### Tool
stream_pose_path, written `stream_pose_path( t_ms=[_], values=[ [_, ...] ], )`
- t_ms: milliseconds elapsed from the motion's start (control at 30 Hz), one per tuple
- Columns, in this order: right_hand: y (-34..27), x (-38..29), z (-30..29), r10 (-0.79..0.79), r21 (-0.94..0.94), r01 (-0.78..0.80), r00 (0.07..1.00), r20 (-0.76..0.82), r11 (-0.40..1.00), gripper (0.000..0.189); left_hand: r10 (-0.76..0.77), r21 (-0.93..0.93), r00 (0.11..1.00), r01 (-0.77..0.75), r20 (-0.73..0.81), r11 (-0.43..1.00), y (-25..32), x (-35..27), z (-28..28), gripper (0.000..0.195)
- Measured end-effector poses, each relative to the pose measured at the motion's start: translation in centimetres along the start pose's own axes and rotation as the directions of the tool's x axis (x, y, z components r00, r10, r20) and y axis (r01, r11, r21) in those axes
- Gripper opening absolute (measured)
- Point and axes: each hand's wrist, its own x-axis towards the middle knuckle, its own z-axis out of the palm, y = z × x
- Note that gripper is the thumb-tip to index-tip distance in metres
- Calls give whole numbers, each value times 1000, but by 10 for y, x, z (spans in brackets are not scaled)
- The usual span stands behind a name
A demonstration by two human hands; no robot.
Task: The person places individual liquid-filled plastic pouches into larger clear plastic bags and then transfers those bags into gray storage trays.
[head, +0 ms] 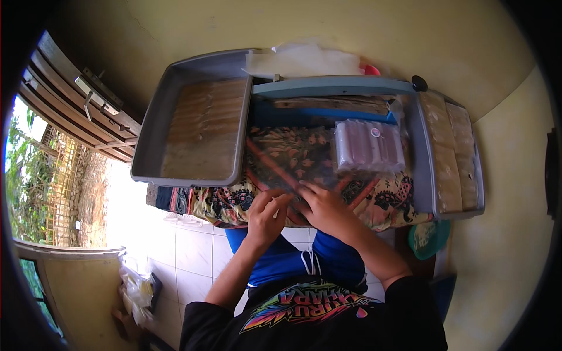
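Observation:
Both hands are over a patterned cloth on the table, close together at its near edge. My left hand is bent, its fingertips near a thin clear plastic sheet or bag that is hard to make out. My right hand lies with its fingers on that clear plastic. Whether either hand pinches it cannot be told. Right of centre lies a clear packet of brownish-purple sticks with a small round sticker. A grey plastic tray at the left holds rows of light brown rolls.
A blue-grey bar with a black knob, perhaps a sealer's arm, spans the back. Translucent plastic bags lie behind it. Another grey tray with wrapped pale brown items stands right. A teal basin is below. A slatted door stands at left.

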Motion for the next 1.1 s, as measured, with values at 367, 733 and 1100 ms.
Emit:
stream_pose_path(
  t_ms=[367, 733, 1100],
  values=[
    [-42, 14, -48, -112, -27, 110, 989, -93, 994, 22, 55, -88, 987, -42, 152, 995, 16, 22, -66, 28],
    [-80, 122, -28, -467, -35, 473, 849, -246, 880, 14, -84, 67, 990, 91, -110, 994, -29, 83, -138, 17],
    [-64, 267, 30, -459, -201, 446, 888, -20, 872, 9, -313, 323, 928, 238, 203, 916, -117, 150, -169, 20]
  ],
)
